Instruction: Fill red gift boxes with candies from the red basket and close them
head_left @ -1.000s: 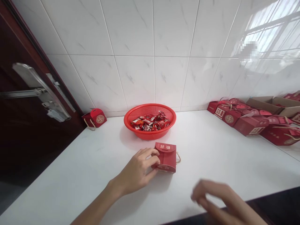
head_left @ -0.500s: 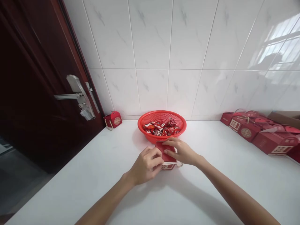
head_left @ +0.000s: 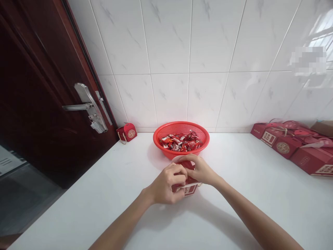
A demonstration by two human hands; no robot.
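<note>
A small red box [head_left: 190,190] with a white label stands on the white table, just in front of a red plastic basket [head_left: 181,153]. My left hand [head_left: 170,182] grips its near left side, fingers curled over the top flap. From the right, my right hand [head_left: 199,169] holds the top and far side, thumb and fingers bent around a flap. The fingers hide much of the box top. Wrapped red candies [head_left: 179,143] lie in the basket.
Against the wall at the left stands a small red box [head_left: 127,132] with a rope handle. Several red gift boxes [head_left: 307,158] are grouped at the right. A dark red door [head_left: 52,86] with a metal handle borders the table's left side.
The flat red top of the box now shows bent flaps. My left hand has shifted slightly right over it, and the box front sits a little lower in view.
</note>
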